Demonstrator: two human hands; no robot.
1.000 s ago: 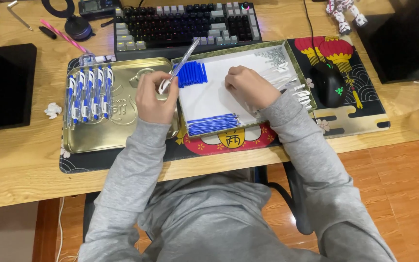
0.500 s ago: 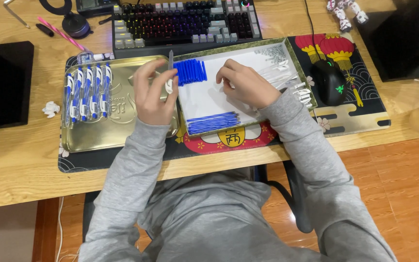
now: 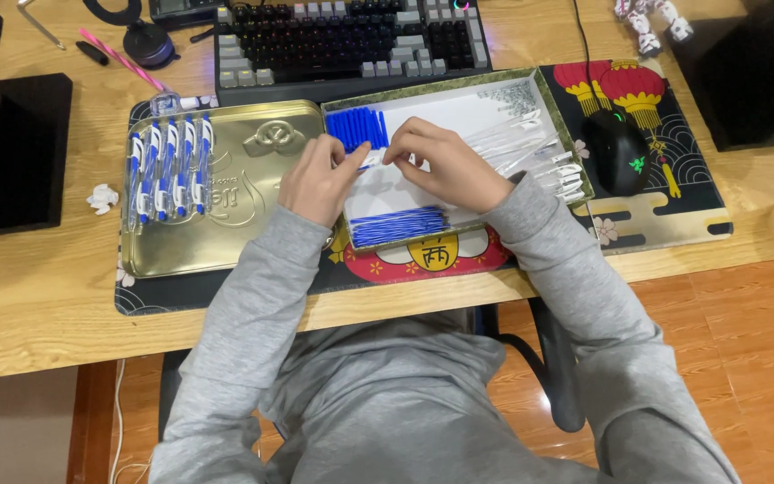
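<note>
Over a shallow white-lined box [image 3: 459,100], my left hand [image 3: 317,179] and my right hand [image 3: 441,164] meet fingertip to fingertip on a small white pen part [image 3: 371,159]. The box holds a bunch of blue pen caps [image 3: 357,126] at its top left, a row of thin blue refills [image 3: 398,225] at the bottom and several clear pen barrels [image 3: 530,148] on the right. Left of it lies a gold tin lid [image 3: 244,193] with several finished blue-and-white pens [image 3: 170,168] laid side by side.
A dark keyboard [image 3: 351,34] lies behind the box, a black mouse [image 3: 618,151] to its right on a patterned desk mat [image 3: 665,193]. Black objects stand at far left [image 3: 11,152] and far right [image 3: 754,72]. A pink pen [image 3: 118,56] and crumpled white scrap [image 3: 100,197] lie on the wooden desk.
My left hand held a pen up at a slant over the tin lid, then came down to the box. Both hands have drawn together at the box's left middle.
</note>
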